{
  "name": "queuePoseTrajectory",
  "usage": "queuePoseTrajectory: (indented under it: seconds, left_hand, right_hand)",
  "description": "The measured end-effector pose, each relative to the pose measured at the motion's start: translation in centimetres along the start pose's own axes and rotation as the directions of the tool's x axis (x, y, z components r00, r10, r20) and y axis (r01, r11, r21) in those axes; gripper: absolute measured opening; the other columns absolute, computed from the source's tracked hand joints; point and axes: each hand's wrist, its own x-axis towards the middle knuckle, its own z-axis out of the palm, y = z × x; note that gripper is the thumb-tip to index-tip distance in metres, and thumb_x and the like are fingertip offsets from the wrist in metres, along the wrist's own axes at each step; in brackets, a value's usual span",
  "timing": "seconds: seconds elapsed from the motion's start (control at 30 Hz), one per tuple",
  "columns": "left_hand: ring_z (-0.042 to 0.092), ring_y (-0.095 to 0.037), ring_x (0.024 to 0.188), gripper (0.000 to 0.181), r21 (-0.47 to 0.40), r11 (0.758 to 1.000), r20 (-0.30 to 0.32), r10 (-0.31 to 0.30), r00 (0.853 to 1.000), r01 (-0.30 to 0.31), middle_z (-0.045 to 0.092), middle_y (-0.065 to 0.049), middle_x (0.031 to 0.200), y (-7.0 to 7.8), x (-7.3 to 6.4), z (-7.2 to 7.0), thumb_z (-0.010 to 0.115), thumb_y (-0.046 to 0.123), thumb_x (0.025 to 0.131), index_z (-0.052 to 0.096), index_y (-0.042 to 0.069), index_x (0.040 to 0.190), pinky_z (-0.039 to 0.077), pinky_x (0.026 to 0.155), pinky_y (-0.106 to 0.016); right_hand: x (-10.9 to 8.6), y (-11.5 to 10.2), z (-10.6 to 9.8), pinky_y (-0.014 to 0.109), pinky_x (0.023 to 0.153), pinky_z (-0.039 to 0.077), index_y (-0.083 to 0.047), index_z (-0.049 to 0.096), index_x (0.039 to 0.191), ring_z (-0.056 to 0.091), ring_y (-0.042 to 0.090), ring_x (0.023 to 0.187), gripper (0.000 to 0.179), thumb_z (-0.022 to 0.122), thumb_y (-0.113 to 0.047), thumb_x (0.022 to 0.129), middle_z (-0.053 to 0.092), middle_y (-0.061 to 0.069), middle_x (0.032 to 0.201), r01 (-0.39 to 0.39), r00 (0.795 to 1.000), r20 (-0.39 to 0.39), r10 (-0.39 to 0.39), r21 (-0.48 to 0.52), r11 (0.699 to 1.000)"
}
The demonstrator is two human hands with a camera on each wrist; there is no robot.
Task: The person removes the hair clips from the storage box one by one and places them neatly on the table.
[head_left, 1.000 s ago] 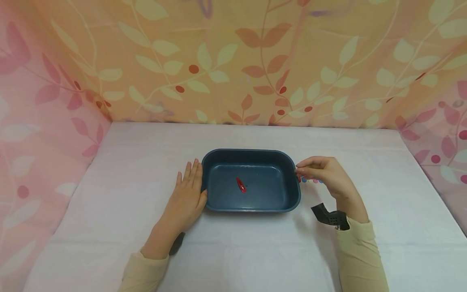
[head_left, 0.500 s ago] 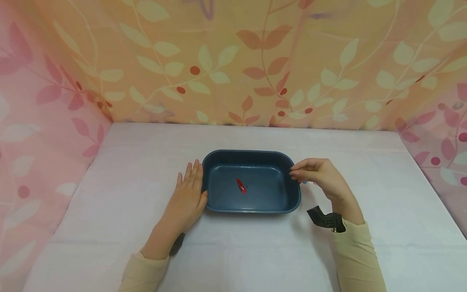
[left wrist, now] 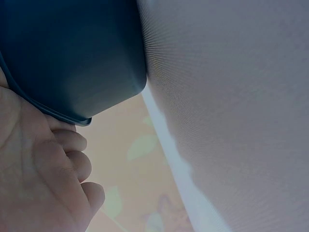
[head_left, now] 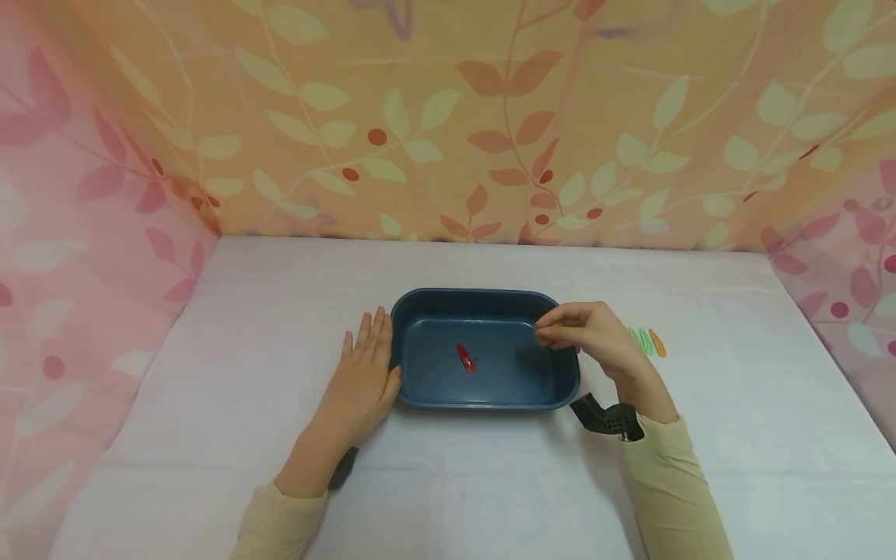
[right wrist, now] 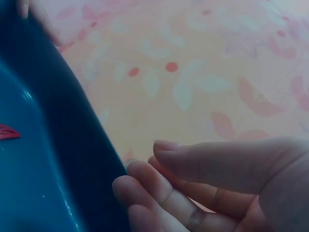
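Note:
A dark blue rectangular tray [head_left: 483, 405] stands on the white-covered table. Inside it, left of middle, lies a red hair clip [head_left: 466, 358], partly visible in the right wrist view too. My left hand [head_left: 364, 379] rests along the tray's left wall, its fingers straight and its thumb at the rim. My right hand [head_left: 591, 330] is over the tray's right end, thumb and fingertips drawn close together. No object shows between those fingertips, and I cannot tell whether they pinch something small.
Green hair clips [head_left: 645, 341] and an orange hair clip [head_left: 657, 343] lie in a row right of the tray, partly behind my right hand. A leaf-patterned curtain [head_left: 490, 117] borders the table [head_left: 448, 482] at the back and sides.
My right hand has moved left from beside the tray's right rim to over its inside, uncovering the green and orange clips. The left hand and the red clip have stayed in place.

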Motion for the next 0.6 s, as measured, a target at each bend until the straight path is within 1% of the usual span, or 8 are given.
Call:
queuePoseTrajectory:
  seconds: [0.1, 0.3, 0.5, 0.6]
  left_hand:
    - [0.006, -0.035, 0.142, 0.069, 0.001, 1.000, -0.003, 0.003, 1.000, -0.003, 0.007, -0.021, 0.155, 0.0, 0.0, 0.0, 0.048, 0.020, 0.094, 0.015, -0.010, 0.146, 0.009, 0.111, -0.054]
    - [0.007, -0.036, 0.142, 0.069, 0.007, 1.000, -0.004, 0.006, 1.000, -0.006, 0.007, -0.021, 0.155, 0.0, 0.0, 0.1, 0.048, 0.021, 0.094, 0.015, -0.010, 0.146, 0.010, 0.111, -0.054]
    - [0.006, -0.035, 0.142, 0.069, 0.004, 1.000, -0.004, 0.003, 1.000, -0.003, 0.007, -0.021, 0.155, 0.0, 0.0, 0.1, 0.048, 0.021, 0.094, 0.015, -0.010, 0.146, 0.009, 0.111, -0.054]
    - [0.005, -0.035, 0.143, 0.069, 0.002, 1.000, 0.000, -0.001, 1.000, 0.001, 0.007, -0.020, 0.155, 0.0, 0.0, 0.1, 0.048, 0.021, 0.094, 0.015, -0.010, 0.146, 0.009, 0.111, -0.054]
  right_hand:
    - [0.3, -0.1, 0.4, 0.030, 0.072, 0.055, 0.015, 0.063, 0.103, 0.068, 0.019, 0.079, 0.026, 0.066, -0.005, 0.086, 0.069, 0.022, 0.090, 0.004, 1.000, 0.022, -0.005, 0.016, 1.000]
    - [1.0, -0.4, 1.2, 0.030, 0.072, 0.054, 0.015, 0.063, 0.101, 0.068, 0.024, 0.079, 0.026, 0.066, -0.006, 0.086, 0.069, 0.020, 0.090, -0.002, 0.999, 0.053, 0.002, 0.002, 1.000]
    - [1.5, -0.7, 1.9, 0.030, 0.070, 0.055, 0.015, 0.064, 0.098, 0.066, 0.038, 0.080, 0.023, 0.067, -0.003, 0.085, 0.069, 0.022, 0.087, 0.008, 0.997, 0.077, -0.009, 0.011, 1.000]
    - [1.7, -0.9, 2.2, 0.030, 0.069, 0.055, 0.016, 0.064, 0.098, 0.065, 0.040, 0.081, 0.023, 0.066, -0.003, 0.085, 0.069, 0.023, 0.088, 0.012, 0.996, 0.094, -0.012, 0.001, 1.000]
